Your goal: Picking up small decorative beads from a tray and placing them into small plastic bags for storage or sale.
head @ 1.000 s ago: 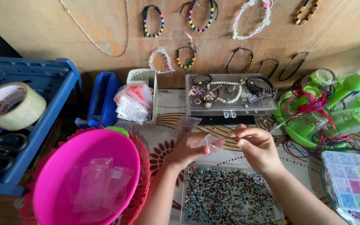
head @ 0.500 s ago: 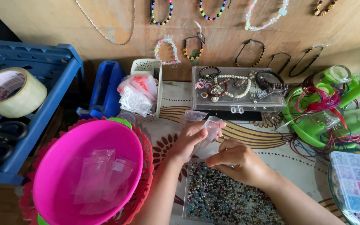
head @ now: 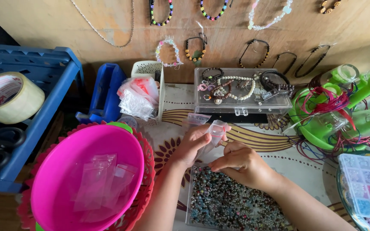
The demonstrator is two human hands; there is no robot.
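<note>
Head view: the left hand point(head: 193, 145) pinches a small clear zip bag point(head: 216, 130) between thumb and fingertips, holding it upright just above the near edge of a clear tray of mixed beads point(head: 232, 203). The right hand point(head: 243, 164) hangs low over the far end of that tray with its fingers curled downward and closed together at the beads; whether a bead sits between them cannot be told.

A second clear bag point(head: 195, 119) lies flat on the patterned tablecloth point(head: 279, 147) just behind the left hand. Beyond it stands a clear acrylic case point(head: 241, 96) with bracelets on its lid. To the left, a pink bowl point(head: 86, 179) holding several empty clear bags sits inside a red basket point(head: 150, 167), close beside the left forearm. A white basket point(head: 148, 72) stuffed with packets stands behind the bowl, next to a blue tape dispenser point(head: 108, 92). A tape roll point(head: 7, 96) rests on a blue rack point(head: 43, 72). At right are green stands wound with cord point(head: 326, 115) and a compartmented bead box point(head: 367, 182). Beaded bracelets point(head: 166, 50) hang on the wooden board point(head: 43, 25) behind.
</note>
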